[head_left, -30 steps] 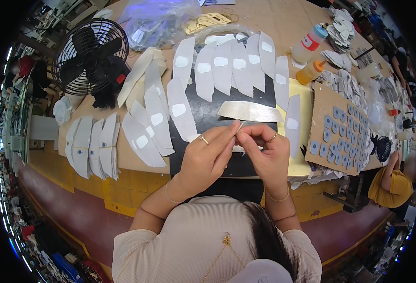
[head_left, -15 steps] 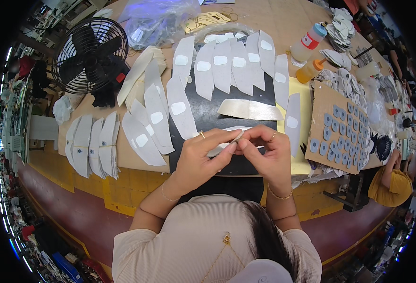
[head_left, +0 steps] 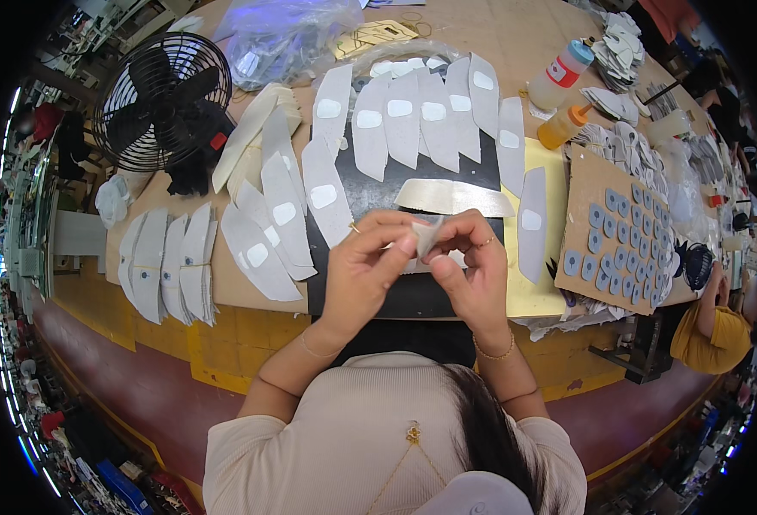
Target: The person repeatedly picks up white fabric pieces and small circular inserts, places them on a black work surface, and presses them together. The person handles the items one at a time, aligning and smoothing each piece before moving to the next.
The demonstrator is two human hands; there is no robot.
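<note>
We pinched a small pale patch (head_left: 427, 233) between the fingertips of our left hand (head_left: 363, 273) and right hand (head_left: 475, 276), both closed on it just above the black mat (head_left: 413, 292) on the worktop (head_left: 516, 43). A long pale shaped piece (head_left: 452, 198) lay on the mat just beyond our hands

Small grey patch (head_left: 427, 233), pinched upright

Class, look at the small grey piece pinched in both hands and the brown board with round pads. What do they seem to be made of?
Grey piece: likely thin fabric or soft synthetic sheet, matte; it bends between the left hand and right hand. Brown board: probably cardboard, dull, flat, raw-edged.
</note>
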